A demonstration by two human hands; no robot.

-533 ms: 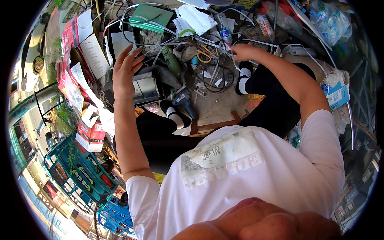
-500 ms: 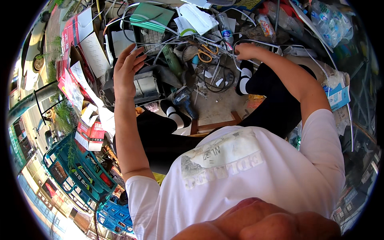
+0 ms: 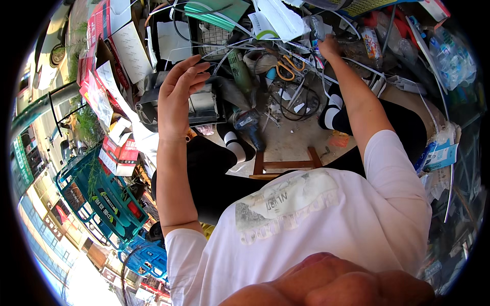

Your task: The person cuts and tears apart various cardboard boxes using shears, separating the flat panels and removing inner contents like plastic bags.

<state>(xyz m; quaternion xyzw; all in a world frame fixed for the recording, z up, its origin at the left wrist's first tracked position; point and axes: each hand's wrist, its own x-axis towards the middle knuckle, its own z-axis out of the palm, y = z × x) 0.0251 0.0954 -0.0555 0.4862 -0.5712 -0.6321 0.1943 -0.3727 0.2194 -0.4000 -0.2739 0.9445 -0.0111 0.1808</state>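
Observation:
My left hand (image 3: 178, 97) hangs in the air over a black-and-grey casing (image 3: 206, 107), its fingers loosely apart and holding nothing. Out in the clutter, my right hand (image 3: 329, 47) reaches to the lower end of a clear plastic bottle (image 3: 315, 26) among pale cables. Its fingers look curled, and what they hold, if anything, is hidden. Between the hands lie orange-handled scissors (image 3: 286, 72), a green cylindrical tool (image 3: 238, 70) and a coiled black cable (image 3: 301, 116). A blue-grey cordless drill (image 3: 248, 124) stands near my left foot.
Red-and-white cardboard boxes (image 3: 120, 153) stand on the left, with a teal metal cart (image 3: 104, 204) beyond them. A wooden stool frame (image 3: 286, 164) is in front of me. Clear plastic bottles in a bag (image 3: 451, 58) lie at the far right. A green box (image 3: 217, 14) sits at the back.
The view has shifted, so the surroundings sit further right. My right hand has reached further forward, from the cables by my foot to the clear bottle. My left hand stays raised, fingers apart.

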